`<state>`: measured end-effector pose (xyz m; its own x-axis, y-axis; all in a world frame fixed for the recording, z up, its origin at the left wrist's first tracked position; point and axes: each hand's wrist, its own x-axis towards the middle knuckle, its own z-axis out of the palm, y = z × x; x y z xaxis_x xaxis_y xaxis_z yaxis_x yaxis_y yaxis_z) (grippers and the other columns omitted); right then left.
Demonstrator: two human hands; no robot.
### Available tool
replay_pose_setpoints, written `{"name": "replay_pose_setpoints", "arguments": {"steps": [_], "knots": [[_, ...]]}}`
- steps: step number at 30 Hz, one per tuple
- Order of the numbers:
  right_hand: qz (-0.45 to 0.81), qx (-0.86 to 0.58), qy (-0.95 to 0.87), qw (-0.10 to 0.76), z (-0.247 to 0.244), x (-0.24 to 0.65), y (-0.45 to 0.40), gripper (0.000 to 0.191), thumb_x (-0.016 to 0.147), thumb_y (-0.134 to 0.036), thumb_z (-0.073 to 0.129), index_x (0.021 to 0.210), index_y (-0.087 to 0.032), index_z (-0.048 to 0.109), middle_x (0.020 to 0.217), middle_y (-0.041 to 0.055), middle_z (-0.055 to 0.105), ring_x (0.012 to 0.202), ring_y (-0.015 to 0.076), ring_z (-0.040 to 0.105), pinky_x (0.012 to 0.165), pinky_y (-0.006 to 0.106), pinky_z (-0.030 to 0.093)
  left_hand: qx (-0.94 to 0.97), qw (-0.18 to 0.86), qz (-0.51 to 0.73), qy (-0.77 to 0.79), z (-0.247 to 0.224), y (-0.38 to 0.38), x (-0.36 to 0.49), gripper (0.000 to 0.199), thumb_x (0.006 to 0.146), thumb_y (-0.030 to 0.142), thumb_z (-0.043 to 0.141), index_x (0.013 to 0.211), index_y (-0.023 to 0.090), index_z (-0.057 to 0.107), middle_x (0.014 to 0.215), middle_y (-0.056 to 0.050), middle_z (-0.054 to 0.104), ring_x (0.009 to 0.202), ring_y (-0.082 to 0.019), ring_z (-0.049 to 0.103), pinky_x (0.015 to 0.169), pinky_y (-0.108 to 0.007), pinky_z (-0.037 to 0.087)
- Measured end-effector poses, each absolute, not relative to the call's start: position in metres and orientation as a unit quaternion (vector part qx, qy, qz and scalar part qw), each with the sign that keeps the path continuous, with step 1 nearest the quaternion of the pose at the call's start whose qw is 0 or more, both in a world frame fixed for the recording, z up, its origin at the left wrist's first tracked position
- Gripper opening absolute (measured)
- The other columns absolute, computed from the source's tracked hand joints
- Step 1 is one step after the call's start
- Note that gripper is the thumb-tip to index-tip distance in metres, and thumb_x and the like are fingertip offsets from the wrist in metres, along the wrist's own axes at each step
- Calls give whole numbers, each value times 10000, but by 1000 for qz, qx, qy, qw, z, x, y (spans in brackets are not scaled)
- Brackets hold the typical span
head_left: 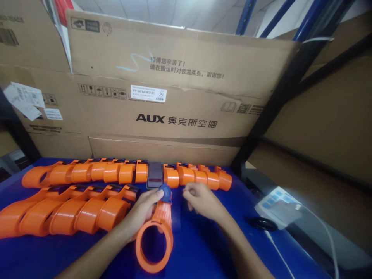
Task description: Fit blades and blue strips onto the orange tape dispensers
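My left hand [148, 203] is closed around the upper end of an orange tape dispenser [140, 248]. The dispenser's ring hangs toward me, and a blue piece [166, 193] sits at its top under my thumb. To the right, my right hand [200, 199] is apart from the dispenser, its fingers curled together; whatever they may hold is hidden. Behind both hands runs a row of orange tape dispensers [112, 172] with dark handles. A second, nearer row of tape dispensers [87, 215] lies left of my left hand.
The work surface [200, 248] is blue. A dark flat rectangular object [155, 176] stands among the back row. Large cardboard [116, 128] forms the back wall, with dark rack posts [267, 104] beside it. At right are a white-and-blue box [279, 205], a black round object [264, 223] and a white cable [328, 232].
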<state>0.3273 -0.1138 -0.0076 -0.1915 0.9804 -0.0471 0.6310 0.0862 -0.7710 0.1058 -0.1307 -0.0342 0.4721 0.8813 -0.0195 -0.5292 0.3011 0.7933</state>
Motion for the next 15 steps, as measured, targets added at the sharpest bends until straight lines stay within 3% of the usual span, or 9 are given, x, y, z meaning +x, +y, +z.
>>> {"name": "replay_pose_setpoints", "arguments": {"steps": [5, 10, 15], "knots": [[335, -566, -670, 345, -11, 317, -114, 227, 956, -338, 423, 767, -230, 487, 577, -14, 657, 445, 131, 585, 456, 223, 444, 413, 770, 422, 241, -36, -135, 105, 363, 863, 391, 762, 1137, 153, 742, 963, -105, 779, 810, -234, 732, 722, -305, 554], [375, -441, -682, 447, -5, 313, -117, 323, 956, -512, 580, 813, -224, 549, 729, -3, 622, 697, 172, 637, 698, 298, 541, 380, 775, 449, 232, -28, -136, 107, 450, 829, 462, 774, 1131, 129, 743, 922, -131, 792, 790, -283, 758, 709, -358, 582], [438, -413, -665, 442, -11, 306, -123, 365, 982, -599, 532, 973, -243, 613, 845, 6, 620, 759, 178, 614, 704, 305, 555, 346, 778, 472, 228, -23, -135, 109, 469, 794, 474, 794, 1098, 122, 746, 921, -140, 799, 850, -305, 766, 753, -378, 602]]}}
